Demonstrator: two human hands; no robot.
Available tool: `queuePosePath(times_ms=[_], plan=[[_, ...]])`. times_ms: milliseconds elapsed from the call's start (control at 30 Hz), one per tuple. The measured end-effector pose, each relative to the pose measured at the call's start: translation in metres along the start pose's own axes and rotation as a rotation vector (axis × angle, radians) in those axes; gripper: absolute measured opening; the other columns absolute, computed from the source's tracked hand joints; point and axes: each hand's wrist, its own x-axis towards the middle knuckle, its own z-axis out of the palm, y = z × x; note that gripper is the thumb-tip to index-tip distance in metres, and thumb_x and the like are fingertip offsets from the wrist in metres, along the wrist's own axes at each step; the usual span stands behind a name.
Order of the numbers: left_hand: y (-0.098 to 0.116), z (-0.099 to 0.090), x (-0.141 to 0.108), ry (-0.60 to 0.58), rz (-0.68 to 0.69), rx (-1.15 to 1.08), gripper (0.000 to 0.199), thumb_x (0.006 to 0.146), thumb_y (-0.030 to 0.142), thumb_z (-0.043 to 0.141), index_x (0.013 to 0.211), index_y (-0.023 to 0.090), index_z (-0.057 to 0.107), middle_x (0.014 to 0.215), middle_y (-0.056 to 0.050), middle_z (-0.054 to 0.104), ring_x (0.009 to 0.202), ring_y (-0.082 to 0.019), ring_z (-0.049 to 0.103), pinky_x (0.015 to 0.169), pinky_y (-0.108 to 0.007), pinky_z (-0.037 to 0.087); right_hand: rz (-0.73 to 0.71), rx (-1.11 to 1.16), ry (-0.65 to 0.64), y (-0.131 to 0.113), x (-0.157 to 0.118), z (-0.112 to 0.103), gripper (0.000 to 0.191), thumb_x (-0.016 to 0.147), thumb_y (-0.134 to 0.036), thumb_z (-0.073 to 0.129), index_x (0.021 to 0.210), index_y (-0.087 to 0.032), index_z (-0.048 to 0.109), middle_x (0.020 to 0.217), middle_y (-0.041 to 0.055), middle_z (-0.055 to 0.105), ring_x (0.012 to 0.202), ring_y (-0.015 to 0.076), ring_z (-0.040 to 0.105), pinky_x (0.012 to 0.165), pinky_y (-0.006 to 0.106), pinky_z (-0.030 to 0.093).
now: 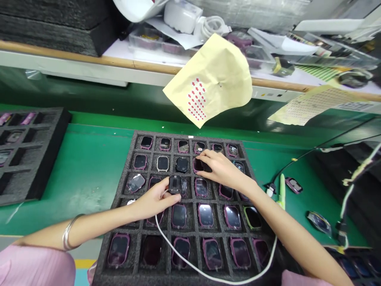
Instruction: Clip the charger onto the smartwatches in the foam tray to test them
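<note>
My left hand point(160, 197) grips a small black square charging piece point(175, 184) between thumb and fingers, above the third row of a foam tray point(190, 200). A white cable point(193, 260) hangs from below this hand and loops over the tray to the right. My right hand point(218, 167) is at a purple smartwatch point(198, 165) in the second row, its thumb and fingertips closed about the watch's edges. To the left of that watch lies a black watch case point(181, 164), then a watch with a pale frame point(162, 163).
Another foam tray point(47, 159) with some parts stands at the left. A yellow sheet with red arrow stickers point(222, 79) hangs from the shelf edge. Right of the tray lie a green pen-like tool point(282, 190), a loose purple watch case point(294, 185) and a bagged part point(319, 222).
</note>
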Motion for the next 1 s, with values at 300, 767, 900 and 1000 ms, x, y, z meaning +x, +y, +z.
queuePosePath(times_ms=[300, 767, 900, 1000], plan=[[0.004, -0.008, 0.002, -0.050, 0.023, -0.058, 0.037, 0.080, 0.038, 0.067, 0.103, 0.016, 0.050, 0.088, -0.001, 0.058, 0.043, -0.002, 0.042, 0.037, -0.016, 0.034, 0.008, 0.307, 0.161, -0.043, -0.002, -0.016, 0.038, 0.080, -0.033, 0.073, 0.110, -0.018, 0.056, 0.111, 0.0096, 0.064, 0.105, 0.0266, 0.058, 0.091, 0.043, 0.047], [0.002, -0.002, 0.000, 0.086, 0.046, -0.064, 0.036, 0.085, 0.044, 0.058, 0.101, 0.013, 0.049, 0.054, 0.007, 0.051, 0.035, -0.004, 0.036, 0.033, -0.017, 0.026, -0.186, 0.283, 0.182, -0.073, -0.001, 0.012, 0.042, 0.089, -0.043, 0.061, 0.121, -0.017, 0.052, 0.112, 0.0125, 0.063, 0.103, 0.0279, 0.058, 0.086, 0.043, 0.048], [0.007, -0.003, -0.001, 0.039, 0.043, -0.129, 0.035, 0.086, 0.043, 0.058, 0.101, 0.012, 0.050, 0.084, -0.007, 0.067, 0.036, -0.001, 0.034, 0.032, -0.017, 0.021, 0.026, 0.103, 0.301, -0.035, -0.015, 0.008, 0.025, 0.097, -0.033, 0.048, 0.113, -0.016, 0.057, 0.108, 0.0142, 0.062, 0.102, 0.0296, 0.057, 0.086, 0.045, 0.046], [0.008, -0.003, -0.002, 0.033, 0.035, -0.123, 0.033, 0.087, 0.040, 0.058, 0.101, 0.010, 0.051, 0.086, -0.009, 0.068, 0.037, -0.001, 0.034, 0.032, -0.017, 0.021, 0.136, -0.168, 0.256, -0.009, -0.028, 0.016, 0.025, 0.096, -0.031, 0.046, 0.103, -0.012, 0.061, 0.105, 0.0179, 0.060, 0.096, 0.0345, 0.056, 0.077, 0.047, 0.045]])
